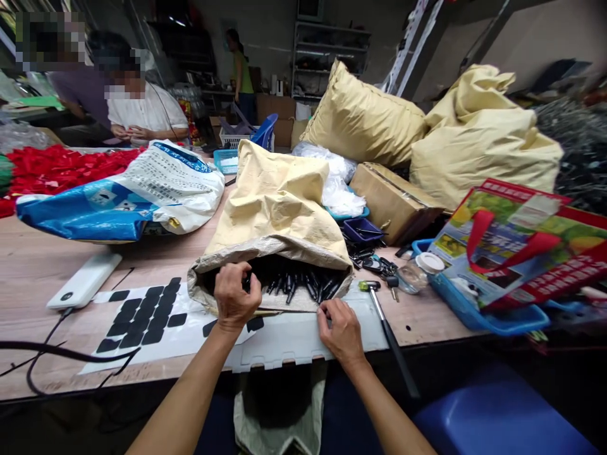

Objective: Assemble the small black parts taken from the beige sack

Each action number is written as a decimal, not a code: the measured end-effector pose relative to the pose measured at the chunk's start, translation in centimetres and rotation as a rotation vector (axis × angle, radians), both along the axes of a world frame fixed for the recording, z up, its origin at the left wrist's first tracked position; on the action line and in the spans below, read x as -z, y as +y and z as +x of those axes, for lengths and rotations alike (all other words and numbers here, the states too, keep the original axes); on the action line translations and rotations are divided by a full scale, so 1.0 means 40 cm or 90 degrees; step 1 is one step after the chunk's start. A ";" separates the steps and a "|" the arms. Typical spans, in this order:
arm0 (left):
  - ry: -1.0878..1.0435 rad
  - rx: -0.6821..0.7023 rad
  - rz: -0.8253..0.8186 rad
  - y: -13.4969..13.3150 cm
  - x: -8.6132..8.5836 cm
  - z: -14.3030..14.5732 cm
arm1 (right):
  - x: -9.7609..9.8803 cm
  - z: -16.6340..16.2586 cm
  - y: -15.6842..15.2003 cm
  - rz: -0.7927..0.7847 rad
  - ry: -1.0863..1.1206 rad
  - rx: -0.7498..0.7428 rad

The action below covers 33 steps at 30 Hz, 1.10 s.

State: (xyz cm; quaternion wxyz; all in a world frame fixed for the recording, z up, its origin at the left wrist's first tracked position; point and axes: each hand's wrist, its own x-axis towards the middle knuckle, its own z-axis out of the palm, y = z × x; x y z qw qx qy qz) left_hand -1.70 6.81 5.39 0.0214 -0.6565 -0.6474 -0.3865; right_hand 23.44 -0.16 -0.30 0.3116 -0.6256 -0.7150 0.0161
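Note:
A tan paper sack (277,202) lies on its side on the wooden table (38,265), its mouth towards me and full of black plastic parts (303,285). My left hand (234,297) reaches into the mouth, fingers curled around something I cannot make out. My right hand (339,328) rests at the sack's lower lip on a white sheet (294,344), fingers pinched together at the edge. Left of the hands lies a white backing sheet with several black pads (145,316).
A small hammer (386,328) lies right of my right hand. A white power bank (84,281) with a black cable sits left. A blue-and-white bag (123,193), more tan sacks (365,120), a cardboard box (393,202) and a blue basket (493,319) crowd the table. Two people sit at the far left.

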 end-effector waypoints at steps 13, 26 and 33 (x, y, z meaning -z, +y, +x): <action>0.170 0.037 -0.177 -0.019 0.055 -0.006 | -0.002 0.001 -0.004 0.031 0.041 -0.015; 0.003 0.355 -0.204 -0.139 0.124 0.046 | -0.040 0.219 -0.083 -0.062 -0.062 0.395; -0.024 0.361 -0.226 -0.133 0.121 0.037 | -0.023 0.276 -0.105 -0.129 0.005 0.384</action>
